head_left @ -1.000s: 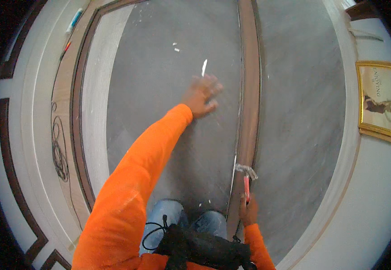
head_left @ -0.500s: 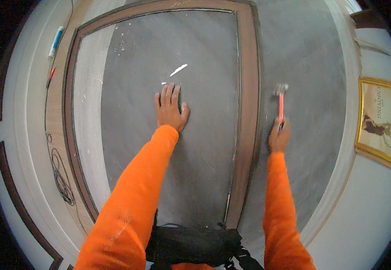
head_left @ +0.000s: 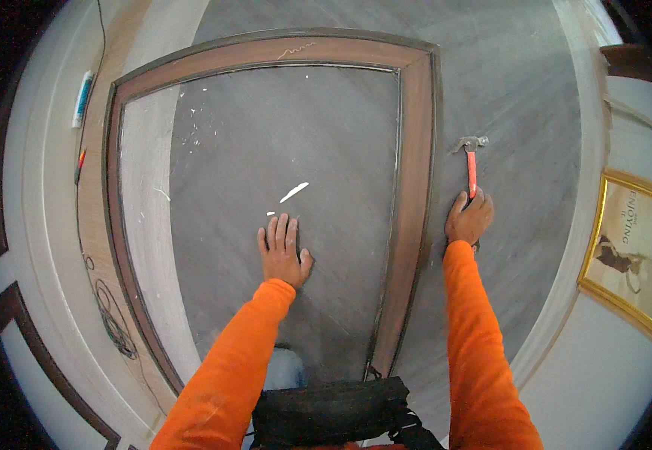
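My left hand (head_left: 282, 251) lies flat with fingers spread on the grey surface inside a brown wooden frame (head_left: 416, 187). Just beyond its fingertips are a thin white strip (head_left: 294, 193) and a small white scrap (head_left: 270, 214). To the right of the frame, my right hand (head_left: 470, 217) is closed round a claw hammer (head_left: 471, 174) with a red handle. The hammer's metal head points away from me; I cannot tell whether it touches the grey surface. Part of the grip is hidden by my fingers.
Along the left lie a thin cable (head_left: 114, 322) partly coiled, a red-and-black tool (head_left: 81, 165) and a blue-and-white tube (head_left: 82, 99). A gold-framed picture (head_left: 588, 292) is at the right. White specks dot the grey surface. A black bag (head_left: 330, 411) sits at my waist.
The view has shifted, so the wooden frame and my left hand appear lower. My left hand stays beside the white strip. My right hand and the hammer have moved farther away along the frame.
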`<state>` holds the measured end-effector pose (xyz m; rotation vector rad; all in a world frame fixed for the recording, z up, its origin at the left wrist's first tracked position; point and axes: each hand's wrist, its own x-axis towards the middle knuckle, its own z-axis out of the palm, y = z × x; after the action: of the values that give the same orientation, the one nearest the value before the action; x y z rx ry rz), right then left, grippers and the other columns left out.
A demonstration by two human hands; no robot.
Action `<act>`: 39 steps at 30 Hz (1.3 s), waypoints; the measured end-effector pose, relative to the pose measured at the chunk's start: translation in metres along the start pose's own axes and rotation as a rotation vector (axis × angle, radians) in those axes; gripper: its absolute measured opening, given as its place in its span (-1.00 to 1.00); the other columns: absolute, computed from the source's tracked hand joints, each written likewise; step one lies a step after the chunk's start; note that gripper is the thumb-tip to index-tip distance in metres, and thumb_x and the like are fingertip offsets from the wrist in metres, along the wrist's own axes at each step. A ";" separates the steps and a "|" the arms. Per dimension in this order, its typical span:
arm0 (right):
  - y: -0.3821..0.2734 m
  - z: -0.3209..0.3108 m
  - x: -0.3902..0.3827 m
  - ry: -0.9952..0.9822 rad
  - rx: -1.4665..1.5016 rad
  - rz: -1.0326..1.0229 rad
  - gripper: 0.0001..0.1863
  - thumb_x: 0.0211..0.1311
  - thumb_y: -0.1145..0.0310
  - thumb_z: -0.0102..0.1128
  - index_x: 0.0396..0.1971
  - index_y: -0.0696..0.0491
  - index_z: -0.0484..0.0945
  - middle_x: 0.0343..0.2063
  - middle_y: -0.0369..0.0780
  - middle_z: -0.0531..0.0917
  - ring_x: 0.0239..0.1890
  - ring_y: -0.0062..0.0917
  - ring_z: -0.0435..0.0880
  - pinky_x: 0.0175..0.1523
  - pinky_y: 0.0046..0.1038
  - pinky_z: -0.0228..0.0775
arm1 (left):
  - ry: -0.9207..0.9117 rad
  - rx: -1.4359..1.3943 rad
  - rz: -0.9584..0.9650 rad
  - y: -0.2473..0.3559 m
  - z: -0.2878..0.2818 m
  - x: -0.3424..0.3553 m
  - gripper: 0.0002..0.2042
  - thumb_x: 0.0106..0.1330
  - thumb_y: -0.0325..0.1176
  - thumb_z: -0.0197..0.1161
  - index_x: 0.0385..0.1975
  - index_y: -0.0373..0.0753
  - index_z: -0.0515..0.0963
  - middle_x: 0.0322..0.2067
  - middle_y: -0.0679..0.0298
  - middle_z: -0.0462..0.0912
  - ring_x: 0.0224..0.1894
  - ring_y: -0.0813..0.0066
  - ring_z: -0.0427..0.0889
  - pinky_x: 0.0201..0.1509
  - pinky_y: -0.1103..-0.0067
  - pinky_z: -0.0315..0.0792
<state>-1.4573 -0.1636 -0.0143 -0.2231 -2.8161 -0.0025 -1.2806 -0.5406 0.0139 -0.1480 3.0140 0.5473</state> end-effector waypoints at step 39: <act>0.008 0.000 0.029 -0.216 0.184 0.127 -0.66 0.48 0.17 -0.01 -0.02 0.15 0.49 -0.11 -0.08 0.55 -0.01 -0.23 0.50 0.11 -0.21 0.30 | 0.161 -0.036 0.099 0.040 0.010 0.297 -0.50 0.06 -0.22 0.21 0.07 -0.15 0.41 0.10 0.12 0.38 0.21 0.01 0.28 0.29 0.04 0.09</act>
<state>-1.4829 -0.1512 -0.0059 -0.3785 -2.9862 0.3263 -1.5792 -0.5242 -0.0089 -0.0465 3.1829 0.6269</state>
